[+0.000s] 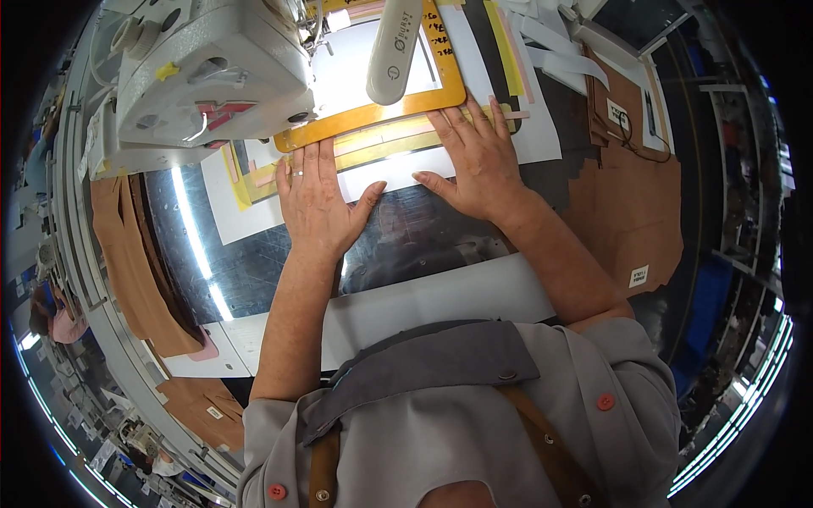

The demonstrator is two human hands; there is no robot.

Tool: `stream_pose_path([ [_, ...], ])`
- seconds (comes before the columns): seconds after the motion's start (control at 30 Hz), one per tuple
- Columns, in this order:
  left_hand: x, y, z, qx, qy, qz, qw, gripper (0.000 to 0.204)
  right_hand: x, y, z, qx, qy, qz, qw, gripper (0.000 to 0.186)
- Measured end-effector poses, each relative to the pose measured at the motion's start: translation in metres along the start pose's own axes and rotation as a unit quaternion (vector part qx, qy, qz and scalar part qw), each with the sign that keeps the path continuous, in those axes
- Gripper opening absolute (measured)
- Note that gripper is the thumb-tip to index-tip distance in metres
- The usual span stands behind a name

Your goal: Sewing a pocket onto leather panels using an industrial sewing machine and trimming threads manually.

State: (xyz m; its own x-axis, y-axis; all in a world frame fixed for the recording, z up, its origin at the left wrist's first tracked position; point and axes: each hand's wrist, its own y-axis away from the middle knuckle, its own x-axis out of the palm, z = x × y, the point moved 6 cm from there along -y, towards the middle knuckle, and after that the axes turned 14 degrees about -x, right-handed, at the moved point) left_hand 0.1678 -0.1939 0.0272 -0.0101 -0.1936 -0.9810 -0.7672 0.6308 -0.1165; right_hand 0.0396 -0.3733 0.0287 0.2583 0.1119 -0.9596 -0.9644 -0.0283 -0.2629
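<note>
My left hand (318, 203) lies flat with its fingers stretched out, its fingertips at the near edge of an orange frame (373, 115). On the right, my right hand (481, 165) is spread the same way, fingertips by the frame's near right corner. Under both hands is a template edged with yellow and pink tape (381, 138), resting on a white sheet (539, 140). Neither hand grips anything. A white sewing machine (220, 76) stands over the frame's left side, hiding part of it. A white handheld-looking device (394, 59) hangs above the frame.
Brown cut pieces (140, 262) drape over the table's left side, and more brown pieces (631, 212) lie at the right with a dark cord on them. The shiny dark tabletop (406, 229) spans the area nearest me. White strips (567, 63) lie at the far right.
</note>
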Motion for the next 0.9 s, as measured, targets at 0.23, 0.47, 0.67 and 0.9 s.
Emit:
stream_pose_path([
  [0.23,-0.001,-0.001,-0.002,-0.005,0.002,0.015,1.000,0.098,-0.005,0.001,-0.003,0.023,0.012,0.012,1.000,0.086],
  [0.47,0.001,-0.002,0.000,-0.011,0.010,0.000,1.000,0.098,-0.001,0.003,-0.003,0.010,0.023,0.003,1.000,0.088],
  [0.67,0.004,-0.002,0.001,-0.014,0.001,0.005,1.000,0.098,-0.007,0.004,0.011,0.011,0.029,-0.004,0.999,0.084],
  [0.9,0.005,-0.002,0.004,-0.025,0.014,0.033,0.999,0.097,-0.014,-0.030,0.080,-0.037,-0.084,-0.050,0.995,0.072],
])
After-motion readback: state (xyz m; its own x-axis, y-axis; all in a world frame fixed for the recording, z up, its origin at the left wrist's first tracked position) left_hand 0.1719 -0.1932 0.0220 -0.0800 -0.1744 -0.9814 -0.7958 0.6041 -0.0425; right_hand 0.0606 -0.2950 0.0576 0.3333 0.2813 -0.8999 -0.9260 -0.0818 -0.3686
